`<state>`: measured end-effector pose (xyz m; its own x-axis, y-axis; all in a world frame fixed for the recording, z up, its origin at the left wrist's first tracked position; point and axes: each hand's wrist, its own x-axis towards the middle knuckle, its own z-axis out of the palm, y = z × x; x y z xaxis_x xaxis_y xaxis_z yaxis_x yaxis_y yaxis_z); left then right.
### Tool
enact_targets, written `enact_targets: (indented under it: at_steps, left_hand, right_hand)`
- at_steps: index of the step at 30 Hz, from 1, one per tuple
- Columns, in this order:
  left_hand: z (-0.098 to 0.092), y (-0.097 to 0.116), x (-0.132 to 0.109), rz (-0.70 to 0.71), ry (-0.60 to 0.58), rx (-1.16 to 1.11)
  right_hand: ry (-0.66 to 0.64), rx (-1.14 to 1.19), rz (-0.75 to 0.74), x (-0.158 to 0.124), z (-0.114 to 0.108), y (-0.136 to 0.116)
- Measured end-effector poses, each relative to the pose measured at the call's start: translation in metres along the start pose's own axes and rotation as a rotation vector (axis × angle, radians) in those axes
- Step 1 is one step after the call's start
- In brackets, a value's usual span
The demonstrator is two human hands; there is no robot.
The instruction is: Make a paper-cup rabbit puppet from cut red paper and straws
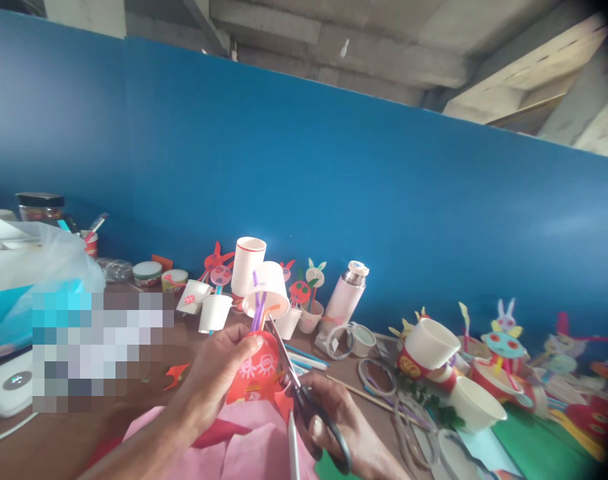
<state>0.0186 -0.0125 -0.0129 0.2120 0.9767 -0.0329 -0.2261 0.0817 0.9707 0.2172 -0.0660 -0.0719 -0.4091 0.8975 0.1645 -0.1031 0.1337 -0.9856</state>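
My left hand (pixel 219 370) pinches a red paper piece (pixel 259 357) with white and yellow markings by its upper edge. In my right hand (pixel 347 413) is a pair of scissors (pixel 311 403) with dark handles, its blades pointing up along the paper's right side. Whether the blades touch the paper I cannot tell. Just above the paper, a white paper cup (pixel 274 283) is tipped toward me with purple and orange straws (pixel 258 307) at its mouth. Pink paper (pixel 239 447) lies beneath both hands.
Several paper-cup figures (pixel 219 273) stand behind, near a pale thermos (pixel 347 293). Tape rings (pixel 377 377) and more cup crafts (pixel 504 347) crowd the right side. A plastic bag (pixel 39 260) and a white device (pixel 14 383) are at left. A blue wall (pixel 334 173) rises behind the table.
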Motion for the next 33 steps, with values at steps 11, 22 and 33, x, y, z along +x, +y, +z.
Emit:
enact_targets:
  at_steps: [11, 22, 33]
  left_hand:
    - [-0.003, -0.005, 0.003, -0.004, -0.018, -0.065]
    - [-0.002, -0.001, 0.004, -0.103, -0.095, -0.178]
    - [-0.003, -0.005, 0.009, -0.094, -0.025, -0.12]
  right_hand:
    - [-0.003, 0.05, -0.031, 0.0, 0.001, 0.002]
    - [-0.01, 0.091, -0.038, 0.003, 0.003, -0.002]
    - [-0.005, 0.082, -0.011, 0.002, 0.005, -0.011]
